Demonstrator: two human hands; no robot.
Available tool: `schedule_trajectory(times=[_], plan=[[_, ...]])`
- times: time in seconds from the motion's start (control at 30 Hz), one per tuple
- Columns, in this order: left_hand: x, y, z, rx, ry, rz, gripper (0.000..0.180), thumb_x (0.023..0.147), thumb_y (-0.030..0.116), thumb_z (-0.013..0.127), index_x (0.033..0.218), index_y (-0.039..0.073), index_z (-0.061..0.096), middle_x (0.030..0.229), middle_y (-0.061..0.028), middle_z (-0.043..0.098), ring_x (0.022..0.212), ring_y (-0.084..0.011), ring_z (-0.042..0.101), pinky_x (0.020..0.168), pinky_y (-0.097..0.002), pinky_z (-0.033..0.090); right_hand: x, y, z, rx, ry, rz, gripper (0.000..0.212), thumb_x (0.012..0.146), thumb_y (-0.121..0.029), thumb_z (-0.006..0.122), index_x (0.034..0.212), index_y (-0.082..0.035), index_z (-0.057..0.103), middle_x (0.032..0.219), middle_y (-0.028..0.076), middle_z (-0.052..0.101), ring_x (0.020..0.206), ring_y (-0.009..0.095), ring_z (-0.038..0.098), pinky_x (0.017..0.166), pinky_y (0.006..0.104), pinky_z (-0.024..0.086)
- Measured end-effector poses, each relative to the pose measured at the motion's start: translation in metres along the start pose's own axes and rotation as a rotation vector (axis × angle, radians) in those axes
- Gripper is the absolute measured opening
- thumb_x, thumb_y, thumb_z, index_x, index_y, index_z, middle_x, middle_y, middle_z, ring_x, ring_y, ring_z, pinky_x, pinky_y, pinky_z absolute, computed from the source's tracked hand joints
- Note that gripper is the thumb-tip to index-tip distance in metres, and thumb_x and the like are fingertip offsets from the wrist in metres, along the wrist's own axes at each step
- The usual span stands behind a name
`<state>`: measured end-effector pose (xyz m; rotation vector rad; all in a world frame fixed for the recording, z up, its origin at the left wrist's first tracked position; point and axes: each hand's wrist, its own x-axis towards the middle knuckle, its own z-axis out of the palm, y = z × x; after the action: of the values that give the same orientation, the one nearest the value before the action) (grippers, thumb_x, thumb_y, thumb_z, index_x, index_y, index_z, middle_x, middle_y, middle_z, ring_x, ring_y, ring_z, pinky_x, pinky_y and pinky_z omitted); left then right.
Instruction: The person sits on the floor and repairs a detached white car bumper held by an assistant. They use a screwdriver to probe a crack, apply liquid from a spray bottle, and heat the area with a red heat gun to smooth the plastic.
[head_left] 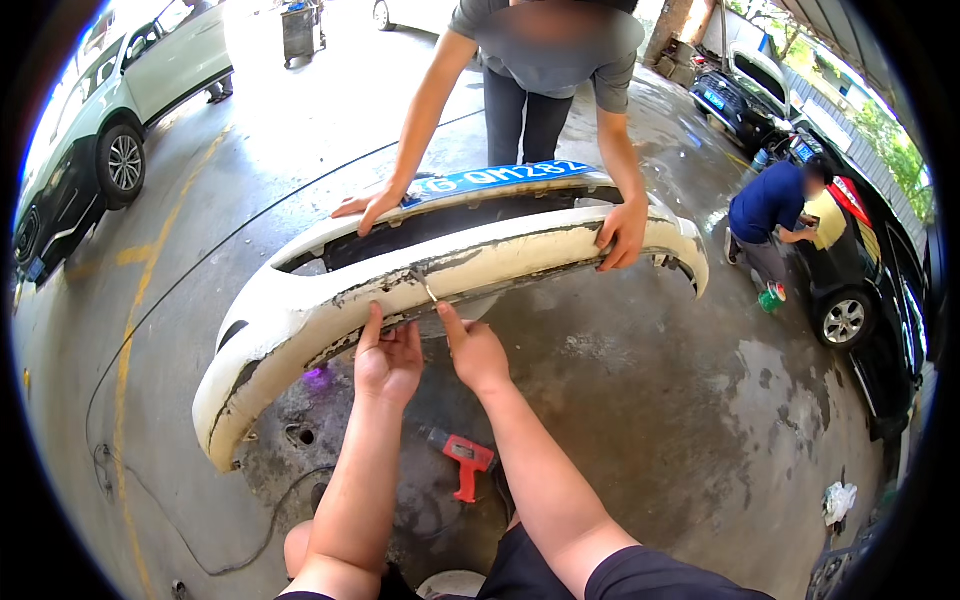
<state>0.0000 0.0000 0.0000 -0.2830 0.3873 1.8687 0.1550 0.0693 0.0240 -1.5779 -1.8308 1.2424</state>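
A white car bumper (330, 290) with chipped, cracked paint along its lower edge is held up in front of me. My left hand (388, 365) grips that edge, thumb against the outer face and fingers curled beneath. Closed around a thin pale rod-like tool is my right hand (476, 355); the slim tool (431, 290) touches or nearly touches the damaged strip, and its handle is hidden in my fist. Across from me a person steadies the bumper, one hand (372, 208) at its left upper rim and the other hand (624, 234) over its right front. A blue licence plate (495, 180) sits on the far side.
A red heat gun (466, 463) lies on the wet floor below my hands. A black cable (125, 345) curves across the floor at left. A white car (150, 75) stands far left. At right another person (775, 210) works at a black car (865, 290).
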Motion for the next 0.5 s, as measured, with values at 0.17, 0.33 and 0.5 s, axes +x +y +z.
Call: schedule_trajectory(times=[0.17, 0.33, 0.5], plan=[[-0.003, -0.011, 0.005, -0.009, 0.012, 0.004, 0.023, 0.104, 0.027, 0.087, 0.12, 0.014, 0.077, 0.117, 0.004, 0.08, 0.119, -0.0137, 0.073, 0.113, -0.033, 0.059, 0.001, 0.011, -0.002, -0.016, 0.093, -0.06, 0.098, 0.105, -0.088, 0.047, 0.075, 0.002, 0.07, 0.072, 0.021, 0.07, 0.079, 0.041, 0.073, 0.081, 0.0485, 0.056], [0.0, -0.003, 0.002, 0.014, 0.028, 0.01, 0.024, 0.105, 0.029, 0.086, 0.12, 0.013, 0.078, 0.117, 0.0033, 0.081, 0.117, -0.014, 0.075, 0.108, -0.0329, 0.062, -0.001, -0.004, -0.006, -0.025, 0.009, -0.013, 0.096, 0.103, -0.089, 0.05, 0.097, 0.003, 0.079, 0.096, 0.028, 0.077, 0.102, 0.047, 0.075, 0.093, 0.0498, 0.058], [-0.004, -0.008, 0.005, 0.007, 0.023, 0.015, 0.024, 0.107, 0.028, 0.083, 0.124, 0.012, 0.077, 0.119, 0.0024, 0.08, 0.12, -0.0143, 0.075, 0.108, -0.0325, 0.062, -0.001, 0.004, 0.0, 0.007, 0.113, -0.056, 0.095, 0.107, -0.084, 0.05, 0.084, 0.004, 0.076, 0.083, 0.029, 0.074, 0.092, 0.051, 0.074, 0.089, 0.0515, 0.057]])
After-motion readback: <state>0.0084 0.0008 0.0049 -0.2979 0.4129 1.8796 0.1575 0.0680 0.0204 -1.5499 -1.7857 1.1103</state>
